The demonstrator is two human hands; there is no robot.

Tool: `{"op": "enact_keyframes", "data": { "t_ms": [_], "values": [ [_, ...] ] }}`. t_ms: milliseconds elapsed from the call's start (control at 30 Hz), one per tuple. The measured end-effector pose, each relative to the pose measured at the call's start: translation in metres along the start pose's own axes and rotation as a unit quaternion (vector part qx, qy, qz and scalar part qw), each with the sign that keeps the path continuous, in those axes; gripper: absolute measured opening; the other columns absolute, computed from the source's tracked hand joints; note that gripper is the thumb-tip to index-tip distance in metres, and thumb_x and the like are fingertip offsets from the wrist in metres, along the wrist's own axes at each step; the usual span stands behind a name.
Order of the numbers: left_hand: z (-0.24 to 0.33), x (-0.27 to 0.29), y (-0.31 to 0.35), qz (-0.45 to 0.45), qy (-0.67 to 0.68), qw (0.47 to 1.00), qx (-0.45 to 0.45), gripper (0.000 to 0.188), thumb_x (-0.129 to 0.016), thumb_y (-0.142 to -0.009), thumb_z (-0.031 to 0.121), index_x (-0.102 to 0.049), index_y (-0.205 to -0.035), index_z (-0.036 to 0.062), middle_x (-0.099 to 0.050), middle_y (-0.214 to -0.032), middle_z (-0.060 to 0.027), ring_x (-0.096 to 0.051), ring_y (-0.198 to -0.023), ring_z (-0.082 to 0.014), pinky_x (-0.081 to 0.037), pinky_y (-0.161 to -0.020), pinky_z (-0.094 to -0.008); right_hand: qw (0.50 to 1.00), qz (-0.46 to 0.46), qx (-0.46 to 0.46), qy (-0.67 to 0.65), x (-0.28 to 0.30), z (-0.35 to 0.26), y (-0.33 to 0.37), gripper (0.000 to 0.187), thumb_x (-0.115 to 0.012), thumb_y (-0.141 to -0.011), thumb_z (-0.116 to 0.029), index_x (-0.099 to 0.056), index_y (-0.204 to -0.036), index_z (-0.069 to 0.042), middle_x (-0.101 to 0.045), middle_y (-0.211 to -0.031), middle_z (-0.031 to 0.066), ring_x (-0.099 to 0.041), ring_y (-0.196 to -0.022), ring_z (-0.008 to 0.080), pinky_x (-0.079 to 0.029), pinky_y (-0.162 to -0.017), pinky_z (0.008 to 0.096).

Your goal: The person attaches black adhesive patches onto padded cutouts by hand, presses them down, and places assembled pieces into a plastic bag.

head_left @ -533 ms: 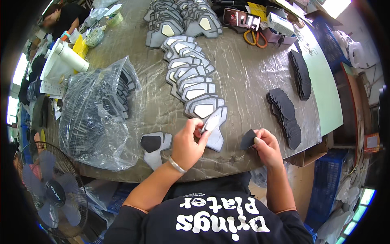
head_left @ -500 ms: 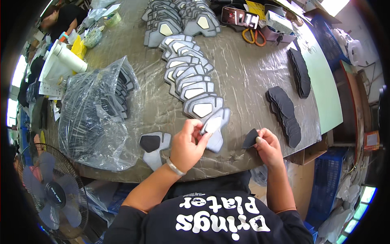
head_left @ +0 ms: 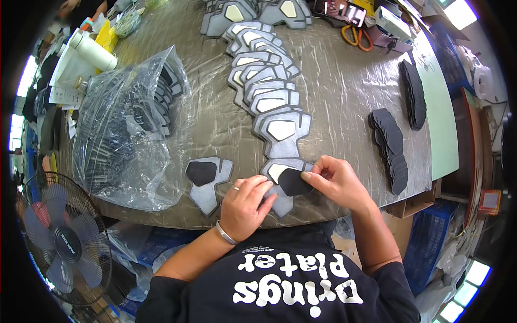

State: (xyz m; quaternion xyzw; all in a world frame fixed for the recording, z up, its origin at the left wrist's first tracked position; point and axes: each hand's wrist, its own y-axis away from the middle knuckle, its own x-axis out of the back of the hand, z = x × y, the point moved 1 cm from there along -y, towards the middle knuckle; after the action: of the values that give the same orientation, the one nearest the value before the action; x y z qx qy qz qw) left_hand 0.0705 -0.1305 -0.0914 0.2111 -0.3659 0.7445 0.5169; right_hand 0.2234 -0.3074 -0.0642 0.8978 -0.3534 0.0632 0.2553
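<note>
Directly in front of me lies a grey, dark-edged shaped piece (head_left: 281, 205) with a cream inset at its upper part. My right hand (head_left: 339, 182) pinches a small black patch (head_left: 293, 183) by its right edge, and the patch partly covers that cream inset. At the piece's left edge, my left hand (head_left: 245, 204) has its fingers curled, with thumb and fingertips on the piece. To the left lies a similar grey piece (head_left: 204, 196) with a black patch over its inset. A overlapping row of grey pieces (head_left: 280, 130) with cream insets runs away from me.
Two overlapping rows of black patches (head_left: 389, 145) lie at the right. A clear plastic bag (head_left: 129, 134) of grey pieces is at the left. Scissors (head_left: 357, 39), a phone (head_left: 339, 12) and a white bottle (head_left: 92, 51) sit farther back. A fan (head_left: 67, 245) stands at lower left.
The grey piece has gone from being raised in my left hand to lying flat on the table. My right hand has moved left, bringing the black patch over its inset.
</note>
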Motion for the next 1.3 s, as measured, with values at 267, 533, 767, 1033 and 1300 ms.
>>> {"op": "enact_keyframes", "data": {
  "t_ms": [267,533,767,1033,1300],
  "values": [
    [-0.001,0.002,0.01,-0.028,-0.055,0.998,-0.026,0.034,-0.081,-0.071,0.011,-0.07,-0.102,0.0019,-0.066,-0.108,-0.0078,-0.06,-0.095,-0.0256,-0.05,-0.083,-0.0365,0.996,-0.029,-0.043,0.066,-0.012,-0.014,-0.021,0.033,-0.077,-0.085,-0.026,-0.063,-0.075,0.002,-0.058,-0.061,0.0014,-0.051,-0.058,0.006,-0.043,-0.051,0.0268],
    [-0.007,-0.001,0.011,-0.027,-0.036,0.999,-0.026,0.033,-0.081,-0.072,0.012,-0.069,-0.102,0.0037,-0.065,-0.103,-0.0065,-0.06,-0.095,-0.0249,-0.05,-0.084,-0.0354,0.991,-0.039,-0.054,0.117,-0.012,-0.018,-0.032,0.032,-0.079,-0.083,-0.025,-0.064,-0.073,0.002,-0.058,-0.059,0.0029,-0.05,-0.056,0.0072,-0.044,-0.051,0.0272],
    [-0.006,-0.002,0.009,-0.015,-0.048,0.998,-0.031,0.036,-0.08,-0.073,0.014,-0.07,-0.106,0.0051,-0.064,-0.111,-0.0045,-0.057,-0.099,-0.0233,-0.049,-0.082,-0.0342,0.989,-0.036,-0.063,0.132,-0.012,-0.019,-0.035,0.033,-0.08,-0.081,-0.026,-0.064,-0.072,0.002,-0.058,-0.059,0.0035,-0.051,-0.055,0.008,-0.045,-0.051,0.0279],
    [-0.006,-0.006,0.008,-0.066,-0.164,0.981,-0.081,0.046,-0.069,-0.078,0.014,-0.065,-0.123,0.0079,-0.059,-0.129,-0.0021,-0.052,-0.096,-0.0202,-0.044,-0.074,-0.0319,0.988,0.003,-0.025,0.151,-0.018,-0.016,-0.034,0.029,-0.081,-0.08,-0.021,-0.063,-0.07,0.0,-0.056,-0.058,-0.0009,-0.047,-0.054,0.0041,-0.04,-0.048,0.0241],
    [-0.003,-0.008,-0.001,-0.092,-0.177,0.977,-0.078,0.051,-0.068,-0.076,0.015,-0.063,-0.127,0.0075,-0.057,-0.134,-0.002,-0.049,-0.093,-0.0212,-0.043,-0.073,-0.0328,0.98,0.026,-0.043,0.191,-0.018,-0.015,-0.031,0.032,-0.083,-0.075,-0.029,-0.066,-0.073,-0.002,-0.063,-0.059,0.0087,-0.062,-0.054,0.0209,-0.049,-0.055,0.032]
  ]
}}
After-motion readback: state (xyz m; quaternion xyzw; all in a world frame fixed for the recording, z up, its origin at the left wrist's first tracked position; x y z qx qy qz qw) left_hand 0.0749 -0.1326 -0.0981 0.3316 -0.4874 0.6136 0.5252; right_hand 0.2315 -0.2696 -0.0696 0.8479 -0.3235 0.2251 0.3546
